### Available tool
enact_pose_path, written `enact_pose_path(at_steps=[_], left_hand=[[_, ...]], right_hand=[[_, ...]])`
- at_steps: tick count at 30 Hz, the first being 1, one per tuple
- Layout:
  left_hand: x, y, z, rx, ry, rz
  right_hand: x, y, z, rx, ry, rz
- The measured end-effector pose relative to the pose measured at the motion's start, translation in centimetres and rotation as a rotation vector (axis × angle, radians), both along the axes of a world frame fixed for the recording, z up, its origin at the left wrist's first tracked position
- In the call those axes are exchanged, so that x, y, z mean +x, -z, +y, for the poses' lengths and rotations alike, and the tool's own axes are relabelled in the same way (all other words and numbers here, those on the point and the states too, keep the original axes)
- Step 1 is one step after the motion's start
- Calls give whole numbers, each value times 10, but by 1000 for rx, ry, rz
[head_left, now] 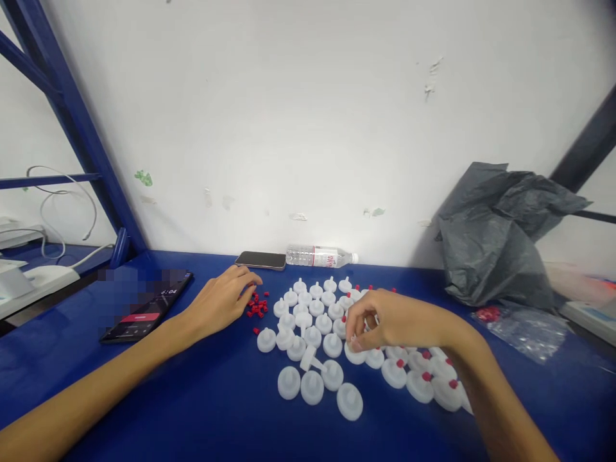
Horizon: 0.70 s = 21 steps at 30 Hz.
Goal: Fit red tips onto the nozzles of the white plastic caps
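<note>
My left hand hovers with bent fingers at a small pile of red caps, thumb and forefinger slightly apart and nothing visible between them. Over on the right, my right hand pinches thumb and fingers at the top of a white disc-shaped nozzle lid; its spout is hidden by the fingertips. Many similar white lids lie around it, spouts up and bare on the left side. To the right of that hand, several lids carry red caps on their spouts, such as this capped lid.
A phone with a lit screen lies left; another phone and a clear plastic bottle lie along the wall. A grey plastic bag and a clear bag with red pieces are right. Blue frame posts rise at left.
</note>
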State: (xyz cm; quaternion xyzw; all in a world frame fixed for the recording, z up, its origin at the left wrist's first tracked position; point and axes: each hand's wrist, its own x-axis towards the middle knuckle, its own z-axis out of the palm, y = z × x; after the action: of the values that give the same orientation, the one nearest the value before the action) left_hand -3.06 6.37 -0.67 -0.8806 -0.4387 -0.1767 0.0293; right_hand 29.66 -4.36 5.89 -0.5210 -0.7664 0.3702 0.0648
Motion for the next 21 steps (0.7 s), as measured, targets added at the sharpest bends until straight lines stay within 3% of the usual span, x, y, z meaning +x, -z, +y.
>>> enact_pose_path(at_steps=[4, 10, 15, 21], left_hand=[[0, 1, 0, -7, -7, 24], [1, 4, -2, -25, -21, 51], [2, 4, -4, -56, -18, 54], [2, 1, -4, -33, 18, -41]], right_hand=[[2, -1, 0, -2, 28, -14], [2, 4, 6, 247, 181, -76], [-5, 13, 10, 232, 147, -148], [-15, 7, 4, 432, 195, 33]])
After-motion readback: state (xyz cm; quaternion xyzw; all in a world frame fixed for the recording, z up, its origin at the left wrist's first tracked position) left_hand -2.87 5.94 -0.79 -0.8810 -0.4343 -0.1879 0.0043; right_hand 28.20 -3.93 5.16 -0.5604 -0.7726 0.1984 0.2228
